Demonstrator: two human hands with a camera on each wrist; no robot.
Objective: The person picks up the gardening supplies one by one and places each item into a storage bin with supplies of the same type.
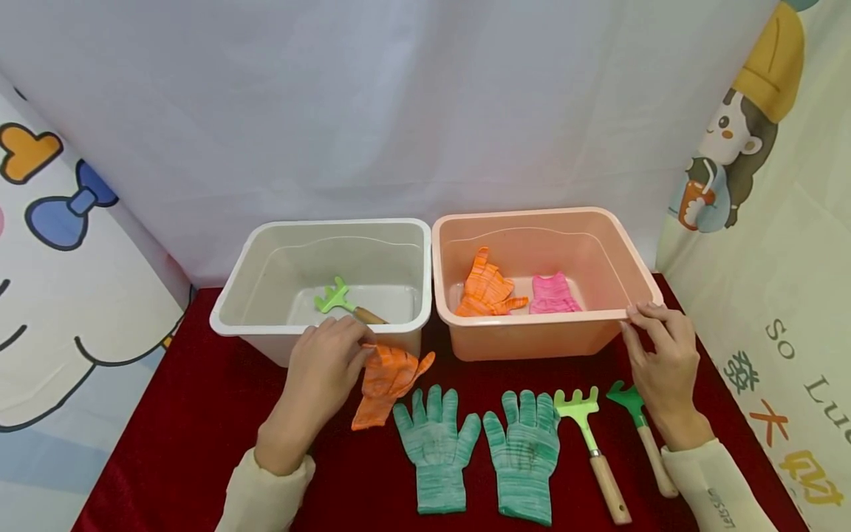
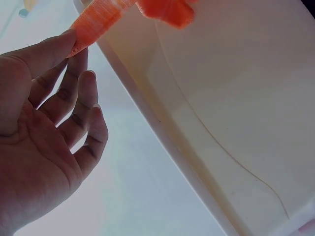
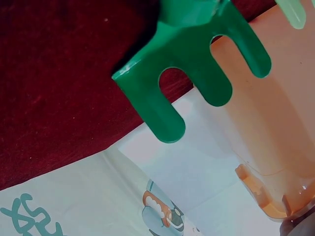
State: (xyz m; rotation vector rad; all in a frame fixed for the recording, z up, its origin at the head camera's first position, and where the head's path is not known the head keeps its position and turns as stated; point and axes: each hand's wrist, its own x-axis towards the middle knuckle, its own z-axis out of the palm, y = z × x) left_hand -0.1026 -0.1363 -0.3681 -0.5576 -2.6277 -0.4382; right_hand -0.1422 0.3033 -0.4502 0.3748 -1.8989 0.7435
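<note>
My left hand (image 1: pixel 329 355) pinches an orange knit glove (image 1: pixel 388 377) between thumb and fingertips. The glove hangs down in front of the white bin (image 1: pixel 266 330), close to its front right corner. In the left wrist view the held part of the orange glove (image 2: pixel 101 22) shows between thumb and index finger, with the other fingers loosely bent. My right hand (image 1: pixel 665 355) holds the front right corner of the peach bin (image 1: pixel 532 340), fingers over the rim and thumb below it. Inside the peach bin lie another orange glove (image 1: pixel 488 287) and a pink glove (image 1: pixel 554 294).
In the white bin lies a light green hand rake (image 1: pixel 339 297). Two teal gloves (image 1: pixel 437 443) lie on the red cloth (image 1: pixel 179 436) in front. To their right are a lime green rake (image 1: pixel 598 458) and a dark green rake (image 1: pixel 645 436). A pale curtain (image 1: pixel 332 111) hangs behind.
</note>
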